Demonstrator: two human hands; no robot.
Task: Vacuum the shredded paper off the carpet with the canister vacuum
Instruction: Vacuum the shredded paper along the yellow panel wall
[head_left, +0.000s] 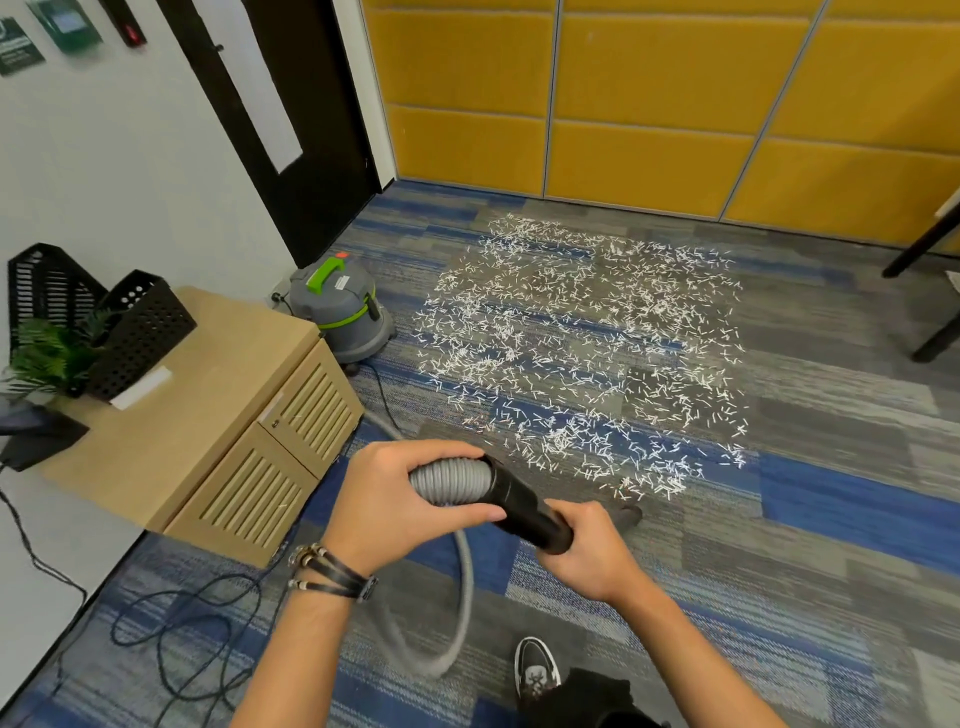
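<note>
At 6 o'clock, nearest the camera, a dark shoe (537, 670) stands on the blue-and-grey striped carpet (779, 597). Just ahead of it both hands meet on the vacuum's wand. The left hand (395, 504), with dark bracelets (332, 571) on its wrist, wraps fingers and thumb round the grey ribbed hose (452, 480) where it enters the black tube (519, 501). The right hand (592, 551), toward 5 o'clock, curls round the tube's lower part. The tube's tip (628, 514) shows past the knuckles, low and just short of the nearest scraps; I cannot tell whether it touches the carpet. From the left hand the hose loops down toward 6 o'clock, then runs off toward 10 o'clock. At 8 o'clock a thin black cable (182, 623) lies in loose coils. At 9 o'clock a pale wooden cabinet (223, 415) with slatted doors stands against the white wall (130, 182), carrying black perforated trays (140, 332) and a small green plant (47, 353). Beyond it, at 11 o'clock, the grey canister vacuum (343, 312) with a green handle sits on the carpet near a dark door (311, 130). The shredded paper (582, 353) lies scattered in a broad patch from 12 to 2 o'clock, its far edge near the yellow panelled wall (649, 104). Dark table legs (924, 249) stand at 3 o'clock, right of the patch
</note>
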